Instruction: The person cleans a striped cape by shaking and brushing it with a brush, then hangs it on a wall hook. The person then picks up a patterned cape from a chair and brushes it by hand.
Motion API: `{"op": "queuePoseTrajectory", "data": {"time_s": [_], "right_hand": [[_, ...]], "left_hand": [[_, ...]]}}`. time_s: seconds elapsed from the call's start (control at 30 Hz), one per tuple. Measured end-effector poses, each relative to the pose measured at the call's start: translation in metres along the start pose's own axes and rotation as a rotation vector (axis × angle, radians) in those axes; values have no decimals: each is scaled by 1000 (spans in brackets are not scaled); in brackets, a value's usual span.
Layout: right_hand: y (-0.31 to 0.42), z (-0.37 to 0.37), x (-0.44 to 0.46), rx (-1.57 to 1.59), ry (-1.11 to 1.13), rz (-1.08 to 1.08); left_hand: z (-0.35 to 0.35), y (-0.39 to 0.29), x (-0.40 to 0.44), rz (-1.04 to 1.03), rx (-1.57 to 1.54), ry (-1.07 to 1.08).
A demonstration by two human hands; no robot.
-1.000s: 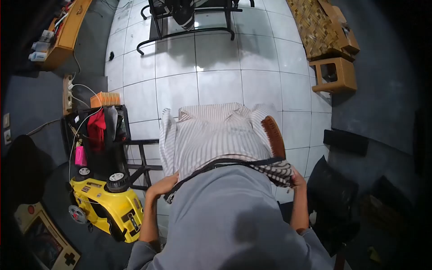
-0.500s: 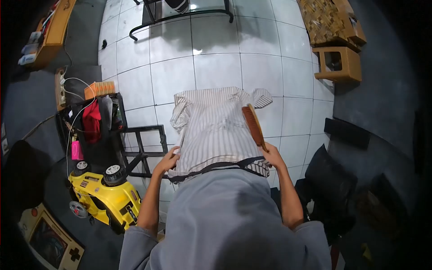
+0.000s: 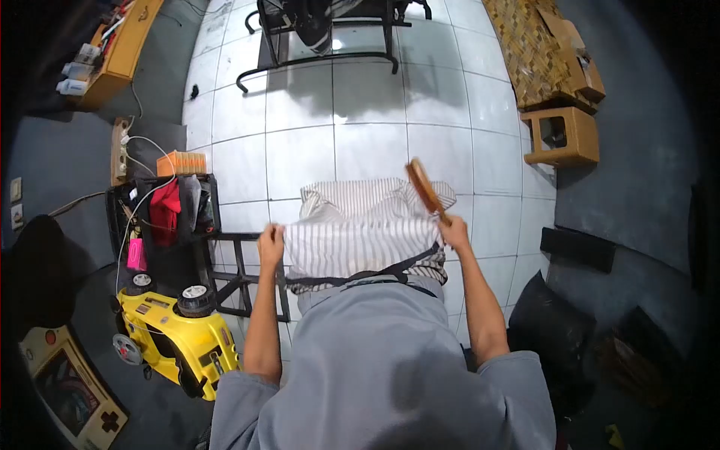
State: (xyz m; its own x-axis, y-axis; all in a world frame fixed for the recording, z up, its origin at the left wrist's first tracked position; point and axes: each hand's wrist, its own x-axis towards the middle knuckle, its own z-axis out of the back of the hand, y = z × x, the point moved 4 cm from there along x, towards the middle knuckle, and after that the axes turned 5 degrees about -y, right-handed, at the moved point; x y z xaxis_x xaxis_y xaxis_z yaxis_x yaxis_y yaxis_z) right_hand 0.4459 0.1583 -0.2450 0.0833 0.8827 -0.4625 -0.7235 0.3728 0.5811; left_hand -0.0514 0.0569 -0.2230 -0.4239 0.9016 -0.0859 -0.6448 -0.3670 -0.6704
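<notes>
A pale shirt (image 3: pixel 352 251) with dark stripes lies spread in front of my body, its far part bunched and its near part raised into a fold. At the shirt's left edge, my left hand (image 3: pixel 271 243) is closed on the fabric. My right hand (image 3: pixel 454 233) grips the handle of a brown wooden brush (image 3: pixel 424 187), which points up and away over the shirt's right side. That hand also sits against the shirt's right edge; whether it pinches the cloth too I cannot tell. A dark band runs across the near end of the shirt. What supports the shirt is hidden.
On the left are a yellow toy car (image 3: pixel 180 330), a black metal frame (image 3: pixel 238 274) and a black crate (image 3: pixel 161 214) with a red cloth. A brown plastic stool (image 3: pixel 581 135) stands at right. Ahead is a black rack (image 3: pixel 330 64) on the tiled floor (image 3: pixel 300 154).
Both hands have moved forward along the shirt's sides, and its near part now rises in a fold between them. The brush remains in my right hand. The view has tilted up slightly.
</notes>
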Motion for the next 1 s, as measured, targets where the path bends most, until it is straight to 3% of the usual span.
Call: {"op": "queuePoseTrajectory", "data": {"time_s": [0.03, 0.1, 0.2, 0.23, 0.3, 0.33, 0.37, 0.43, 0.47, 0.57, 0.7, 0.73, 0.77, 0.83, 0.93, 1.0], "right_hand": [[29, 20, 14, 33, -133, 144], [83, 59, 37, 107, -326, 230], [161, 125, 45, 348, -494, 359], [171, 138, 50, 471, -585, 499], [225, 167, 17, 484, -760, 673], [217, 169, 19, 286, -752, 541], [205, 167, 28, 334, -576, 498], [212, 174, 14, 72, -552, 529], [218, 176, 6, 142, -628, 691], [228, 179, -26, 174, -663, 655], [194, 153, -28, 155, -680, 685], [187, 146, -29, 48, -671, 596], [187, 141, -36, 68, -728, 698], [168, 132, -43, 16, -699, 611], [122, 120, -54, -15, -561, 474], [74, 98, -59, 40, -316, 421]], "left_hand": [[19, -39, 30, -45, 48, -74], [41, -85, 79, -132, 110, -89], [95, -176, 124, -275, -52, -428], [112, -199, 129, -299, -146, -548], [130, -217, 135, -295, -191, -627], [133, -220, 135, -285, -191, -640], [137, -222, 135, -275, -192, -650], [142, -218, 133, -377, -78, -613], [143, -216, 131, -425, -19, -594], [148, -210, 114, -426, -80, -703], [122, -180, 107, -278, -287, -607], [115, -172, 103, -234, -186, -523], [105, -158, 102, -432, -136, -592], [108, -163, 81, -555, -33, -387], [112, -124, 47, -577, 153, -119], [113, -102, 11, -541, 253, 10]]}}
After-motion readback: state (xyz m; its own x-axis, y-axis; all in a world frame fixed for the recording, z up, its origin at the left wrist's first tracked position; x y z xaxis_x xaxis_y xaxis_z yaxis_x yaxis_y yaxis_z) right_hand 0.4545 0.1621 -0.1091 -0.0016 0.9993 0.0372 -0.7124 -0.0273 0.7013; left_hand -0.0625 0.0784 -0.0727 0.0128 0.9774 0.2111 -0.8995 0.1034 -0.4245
